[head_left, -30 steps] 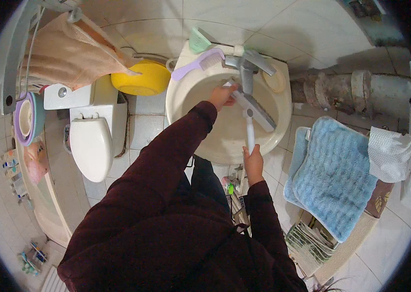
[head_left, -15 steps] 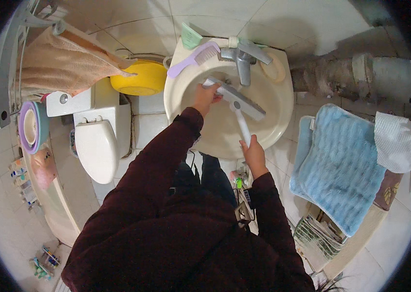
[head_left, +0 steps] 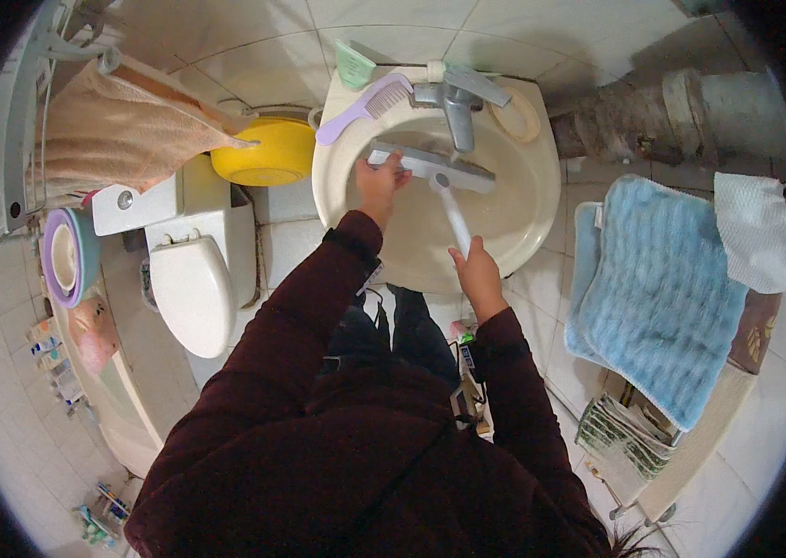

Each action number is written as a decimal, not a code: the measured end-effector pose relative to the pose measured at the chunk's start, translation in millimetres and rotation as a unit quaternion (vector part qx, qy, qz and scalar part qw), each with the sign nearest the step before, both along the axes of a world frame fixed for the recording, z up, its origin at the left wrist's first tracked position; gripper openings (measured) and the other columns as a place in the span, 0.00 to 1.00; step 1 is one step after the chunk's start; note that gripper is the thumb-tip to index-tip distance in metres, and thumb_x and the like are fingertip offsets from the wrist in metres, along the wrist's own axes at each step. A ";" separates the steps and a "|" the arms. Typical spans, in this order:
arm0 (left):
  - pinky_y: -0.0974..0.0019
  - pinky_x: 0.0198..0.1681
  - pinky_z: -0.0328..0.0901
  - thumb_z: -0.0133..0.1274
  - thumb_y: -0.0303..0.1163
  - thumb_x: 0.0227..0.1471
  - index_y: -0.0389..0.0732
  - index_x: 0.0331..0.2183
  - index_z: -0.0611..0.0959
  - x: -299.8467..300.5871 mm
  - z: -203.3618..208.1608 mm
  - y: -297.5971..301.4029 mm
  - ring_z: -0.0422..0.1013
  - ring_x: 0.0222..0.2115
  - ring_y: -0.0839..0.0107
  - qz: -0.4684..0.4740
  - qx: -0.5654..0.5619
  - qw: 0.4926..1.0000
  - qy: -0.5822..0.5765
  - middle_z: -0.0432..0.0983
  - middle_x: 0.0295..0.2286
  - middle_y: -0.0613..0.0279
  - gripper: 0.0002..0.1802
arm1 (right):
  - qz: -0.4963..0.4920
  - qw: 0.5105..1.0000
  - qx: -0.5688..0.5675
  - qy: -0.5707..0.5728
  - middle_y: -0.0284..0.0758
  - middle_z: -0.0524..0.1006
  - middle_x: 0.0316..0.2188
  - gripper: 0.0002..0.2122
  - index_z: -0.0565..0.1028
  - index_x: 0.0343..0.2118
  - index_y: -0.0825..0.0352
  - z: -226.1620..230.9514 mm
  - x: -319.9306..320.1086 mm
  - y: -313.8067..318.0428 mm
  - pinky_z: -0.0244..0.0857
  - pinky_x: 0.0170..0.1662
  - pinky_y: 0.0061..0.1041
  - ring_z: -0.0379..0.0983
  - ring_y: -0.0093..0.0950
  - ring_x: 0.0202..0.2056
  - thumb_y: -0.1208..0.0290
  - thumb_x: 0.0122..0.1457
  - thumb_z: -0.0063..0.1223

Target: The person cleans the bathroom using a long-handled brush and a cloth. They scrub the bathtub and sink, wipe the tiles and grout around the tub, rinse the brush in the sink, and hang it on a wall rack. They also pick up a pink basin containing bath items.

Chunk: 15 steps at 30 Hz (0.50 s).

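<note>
Over the basin of the cream sink (head_left: pixel 532 223) I hold a white T-shaped squeegee (head_left: pixel 454 219) with a long head and a grey strip along its edge. Fingers of my left hand (head_left: pixel 380 189) are closed round the left end of the head. My right hand (head_left: pixel 480 282) grips the lower end of the handle, near the sink's front rim. The head slants slightly down to the right, below the metal faucet (head_left: pixel 458 121). A lilac comb (head_left: pixel 365 107) lies on the sink's back left rim, beside a green tube (head_left: pixel 354 67).
A pale soap dish (head_left: pixel 516 119) sits at the sink's back right. To the left are a white toilet (head_left: pixel 193 288), a yellow basin (head_left: pixel 263 153) and a hanging peach towel (head_left: pixel 123 130). Blue towels (head_left: pixel 662 288) hang at right, near a wrapped pipe (head_left: pixel 653 116).
The squeegee's head has turned closer to level, its left end shifting left and its right end rising. Both hands keep their hold and have moved slightly left.
</note>
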<state>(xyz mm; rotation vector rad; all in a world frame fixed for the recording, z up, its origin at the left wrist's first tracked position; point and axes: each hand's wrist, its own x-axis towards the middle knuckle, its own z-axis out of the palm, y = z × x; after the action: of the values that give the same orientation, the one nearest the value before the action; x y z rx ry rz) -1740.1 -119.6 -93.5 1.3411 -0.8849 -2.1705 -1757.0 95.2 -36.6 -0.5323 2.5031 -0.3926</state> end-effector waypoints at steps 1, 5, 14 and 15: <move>0.65 0.25 0.71 0.57 0.28 0.43 0.33 0.38 0.62 2.1 1.3 -0.5 0.73 0.22 0.63 0.002 -0.009 1.000 -0.002 0.70 0.29 0.51 0.24 | -0.003 1.000 0.002 -0.007 0.52 0.73 0.26 0.17 0.63 0.34 0.70 1.6 0.8 -2.0 0.63 0.32 0.44 0.70 0.50 0.30 0.61 0.53 0.50; 0.65 0.25 0.72 0.56 0.27 0.44 0.32 0.38 0.62 8.8 8.9 -4.6 0.73 0.22 0.62 0.018 -0.024 0.999 -0.014 0.70 0.29 0.51 0.23 | 0.005 1.000 -0.005 -0.016 0.51 0.73 0.25 0.17 0.63 0.34 0.70 7.6 2.7 -9.0 0.63 0.32 0.44 0.70 0.50 0.30 0.61 0.52 0.51; 0.66 0.25 0.71 0.56 0.27 0.44 0.33 0.36 0.62 18.6 13.9 -8.7 0.73 0.23 0.63 0.027 -0.029 0.999 -0.007 0.70 0.29 0.50 0.21 | -0.001 1.000 -0.002 -0.028 0.50 0.73 0.27 0.17 0.63 0.34 0.69 7.7 7.8 -11.4 0.63 0.33 0.44 0.70 0.49 0.31 0.60 0.52 0.50; 0.65 0.27 0.72 0.56 0.27 0.44 0.33 0.36 0.62 18.3 11.4 -8.4 0.73 0.24 0.62 0.018 -0.030 0.999 -0.005 0.70 0.29 0.51 0.21 | -0.005 1.000 -0.001 -0.024 0.51 0.73 0.27 0.17 0.63 0.34 0.69 6.8 8.1 -9.5 0.63 0.33 0.44 0.70 0.49 0.32 0.59 0.52 0.50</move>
<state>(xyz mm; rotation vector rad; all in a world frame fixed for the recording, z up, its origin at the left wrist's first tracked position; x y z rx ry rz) -1721.8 -128.0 -82.1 1.3286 -0.9149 -2.0944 -1748.9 85.7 -29.8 -0.5046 2.4611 -0.4082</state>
